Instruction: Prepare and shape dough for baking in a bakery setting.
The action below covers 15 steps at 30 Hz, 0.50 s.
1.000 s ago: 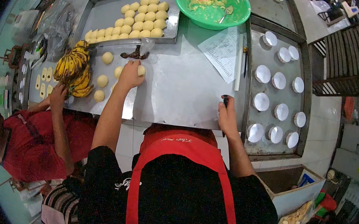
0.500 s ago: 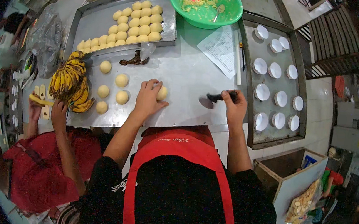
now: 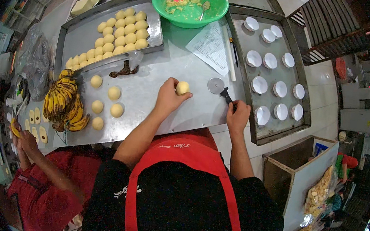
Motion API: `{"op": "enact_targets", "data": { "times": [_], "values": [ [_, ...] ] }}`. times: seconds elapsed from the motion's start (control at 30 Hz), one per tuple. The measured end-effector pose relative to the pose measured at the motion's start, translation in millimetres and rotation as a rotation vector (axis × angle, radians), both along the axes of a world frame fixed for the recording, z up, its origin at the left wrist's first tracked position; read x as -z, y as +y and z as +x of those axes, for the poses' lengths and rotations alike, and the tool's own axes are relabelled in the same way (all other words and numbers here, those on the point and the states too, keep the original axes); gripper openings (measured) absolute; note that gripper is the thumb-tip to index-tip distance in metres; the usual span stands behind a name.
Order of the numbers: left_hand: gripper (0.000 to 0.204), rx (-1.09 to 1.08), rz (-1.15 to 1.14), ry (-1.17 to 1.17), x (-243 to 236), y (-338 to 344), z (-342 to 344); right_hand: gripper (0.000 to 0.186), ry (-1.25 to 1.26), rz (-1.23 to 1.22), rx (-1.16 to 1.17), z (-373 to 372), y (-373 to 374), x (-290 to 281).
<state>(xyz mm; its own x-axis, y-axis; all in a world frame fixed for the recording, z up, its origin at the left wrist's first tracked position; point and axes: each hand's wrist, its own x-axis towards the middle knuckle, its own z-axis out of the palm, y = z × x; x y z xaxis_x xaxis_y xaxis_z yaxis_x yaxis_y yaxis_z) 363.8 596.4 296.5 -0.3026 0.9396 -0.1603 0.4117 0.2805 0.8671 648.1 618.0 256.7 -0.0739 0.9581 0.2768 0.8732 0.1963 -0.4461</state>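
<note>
Dough ball (image 3: 182, 87) sits between the left hand's (image 3: 170, 97) thumb and bent fingers, right of 5 loose dough balls (image 3: 114, 92); the right hand (image 3: 238, 115) wraps its fingers around a pizza cutter (image 3: 227, 96). Over-squeezing could dent the dough; a stray blade could nick fingertips.

Wht lettering (image 3: 178, 146) on red apron (image 3: 167, 156), blk shirt (image 3: 185, 201); paper's (image 3: 210, 48) print illeg.

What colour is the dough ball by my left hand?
The dough ball is pale yellow, clearest in the head view.
</note>
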Motion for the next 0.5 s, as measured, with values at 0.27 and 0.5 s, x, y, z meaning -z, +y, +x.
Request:
{"op": "enact_targets", "data": {
  "times": [0.27, 0.5],
  "values": [
    [0.078, 0.328, -0.253, 0.136, 14, -4, 9, 0.024, 0.065, 0.170, -0.212, -31, 55, -20],
    [0.101, 0.283, -0.352, 0.503, -14, -20, 27, 0.034, -0.138, 0.064, -0.097, -60, 134, 1]
  ]
}}
